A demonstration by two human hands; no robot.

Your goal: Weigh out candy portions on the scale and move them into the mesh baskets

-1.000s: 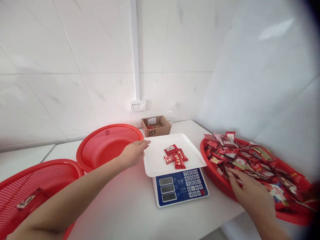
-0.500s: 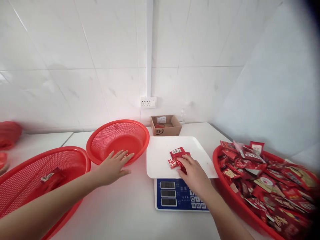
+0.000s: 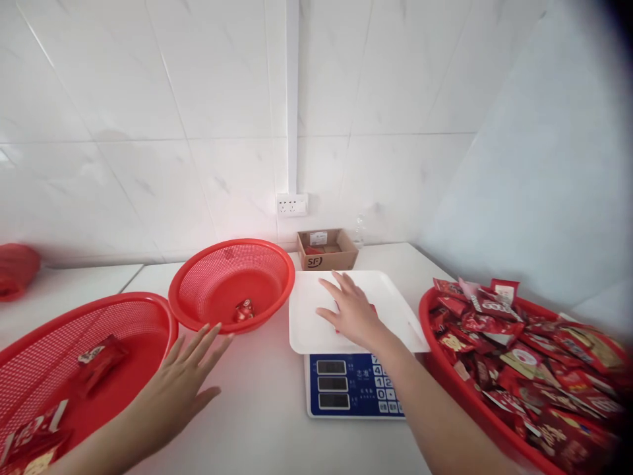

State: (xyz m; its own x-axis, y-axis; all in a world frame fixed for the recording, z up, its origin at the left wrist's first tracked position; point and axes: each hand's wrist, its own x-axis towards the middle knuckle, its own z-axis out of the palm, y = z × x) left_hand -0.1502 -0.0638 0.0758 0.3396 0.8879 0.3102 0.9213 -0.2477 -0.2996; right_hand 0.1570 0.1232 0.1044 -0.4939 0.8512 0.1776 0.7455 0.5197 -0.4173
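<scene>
Fingers spread, my right hand (image 3: 353,313) hovers over the white pan (image 3: 309,323) of a digital scale (image 3: 363,388) and holds nothing. Bits of a red packet (image 3: 373,308) peek out beside it; the hand hides the rest of what lies there. My left hand (image 3: 182,376) is open too, fingers stretched, over the right rim of the large left basket (image 3: 148,300). Several red packets (image 3: 101,359) lie inside that basket. A small red packet (image 3: 244,310) rests in the round red basket (image 3: 232,249) just beyond my left hand.
To the right, a red basket (image 3: 425,310) is heaped with red snack packets (image 3: 534,363). Behind the scale stand a small cardboard box (image 3: 329,258) and a clear bottle (image 3: 360,229) near the tiled wall. A red bundle (image 3: 18,269) lies far left.
My right hand has let go of the red packets on the pan, opened and shifted left. My left hand has drawn back toward the lower left, uncovering the packet in the round basket.
</scene>
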